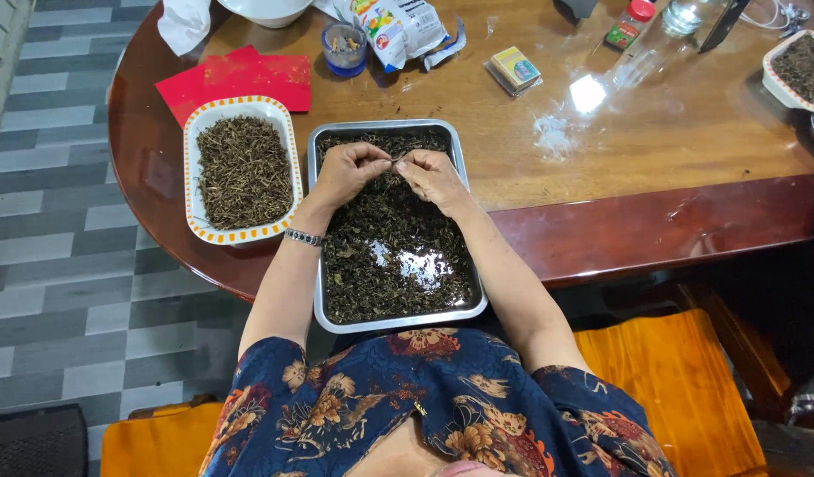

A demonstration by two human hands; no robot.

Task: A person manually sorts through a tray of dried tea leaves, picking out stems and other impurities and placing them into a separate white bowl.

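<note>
A steel tray (315,265) full of dark dried leaves rests at the near edge of a round wooden table (672,132). Both of my hands hover over its far half. My left hand (347,172) and my right hand (432,177) pinch the two ends of one thin dried stem (396,160) between their fingertips. A bracelet (303,237) circles my left wrist. Just left of the steel tray sits a white oblong dish (192,141) with an orange patterned rim, holding sorted thin dried stems.
Red envelopes (248,75), a small blue-based cup (344,46), a printed snack bag (398,28), a small box (515,69), a red-capped bottle (632,22) and another dish of dried leaves (802,69) lie further back. An orange-cushioned chair (681,380) stands at my right.
</note>
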